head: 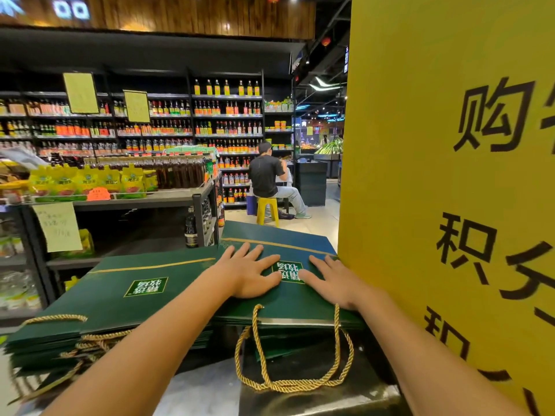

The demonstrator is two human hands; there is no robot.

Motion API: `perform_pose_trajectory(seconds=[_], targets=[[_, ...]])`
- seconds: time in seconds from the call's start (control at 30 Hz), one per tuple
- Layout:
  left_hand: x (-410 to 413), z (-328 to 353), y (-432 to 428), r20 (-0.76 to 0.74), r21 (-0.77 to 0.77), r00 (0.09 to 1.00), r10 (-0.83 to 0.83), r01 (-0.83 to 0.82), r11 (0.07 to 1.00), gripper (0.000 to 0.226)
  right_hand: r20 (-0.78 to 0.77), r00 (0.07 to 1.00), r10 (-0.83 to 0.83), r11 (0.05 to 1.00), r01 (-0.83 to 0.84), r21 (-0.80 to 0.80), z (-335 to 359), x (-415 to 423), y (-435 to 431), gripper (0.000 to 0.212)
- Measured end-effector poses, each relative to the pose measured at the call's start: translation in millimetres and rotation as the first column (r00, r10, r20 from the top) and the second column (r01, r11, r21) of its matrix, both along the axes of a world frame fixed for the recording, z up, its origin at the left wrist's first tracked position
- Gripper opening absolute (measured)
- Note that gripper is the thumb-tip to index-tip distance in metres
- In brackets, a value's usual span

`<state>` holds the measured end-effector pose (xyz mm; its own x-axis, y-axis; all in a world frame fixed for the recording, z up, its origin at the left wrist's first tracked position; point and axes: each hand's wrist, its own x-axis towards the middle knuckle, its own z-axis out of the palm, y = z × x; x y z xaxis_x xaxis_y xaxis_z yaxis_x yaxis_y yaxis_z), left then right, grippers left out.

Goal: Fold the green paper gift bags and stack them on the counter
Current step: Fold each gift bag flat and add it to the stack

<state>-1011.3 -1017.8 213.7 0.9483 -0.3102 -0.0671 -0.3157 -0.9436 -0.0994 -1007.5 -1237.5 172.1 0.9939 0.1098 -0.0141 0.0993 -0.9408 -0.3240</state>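
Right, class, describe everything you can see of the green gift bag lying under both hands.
The green gift bag lies folded flat on a stack of like bags. It looks like dark green card, with a gold stripe, a white-framed label and twisted gold rope handles hanging off the near edge. The left hand and right hand press flat on it.

The person works bare-armed: both forearms (156, 340) are uncovered as far up as can be seen, slim and smooth. The left hand (247, 276) and the right hand (338, 285) are bare as well, with long, slender fingers (265, 261). Clothing higher up is out of sight.
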Motion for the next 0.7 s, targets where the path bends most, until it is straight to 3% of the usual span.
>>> perform_pose_trajectory(seconds=[0.17,0.3,0.37,0.53,0.7], targets=[[-5.3,13.9,2.3,0.058,-0.043,0.997,-0.041,0.044,0.998,0.063,0.031,0.999,0.007,0.999,-0.005,-0.035,17.4,-1.6,-0.4,0.084],[-13.7,44.9,17.4,0.175,-0.129,0.982,-0.065,0.089,0.988,0.048,0.226,0.973,0.053,0.993,-0.028,-0.111,45.2,-10.9,11.2,0.046],[-22.3,57.4,33.9,0.213,-0.19,0.977,-0.015,0.056,0.98,0.046,0.279,0.957,0.083,0.996,-0.07,-0.058,62.3,-17.7,26.5,0.031],[-58.2,69.9,103.5,0.249,-0.29,0.958,0.139,-0.064,0.955,0.037,0.381,0.895,0.231,0.969,-0.249,-0.004,105.6,-46.9,95.1,0.026],[-102.8,53.9,184.6,0.223,-0.325,0.918,0.329,-0.248,0.913,0.036,0.414,0.802,0.43,0.898,-0.427,-0.107,120.3,-87.8,184.5,0.03]])
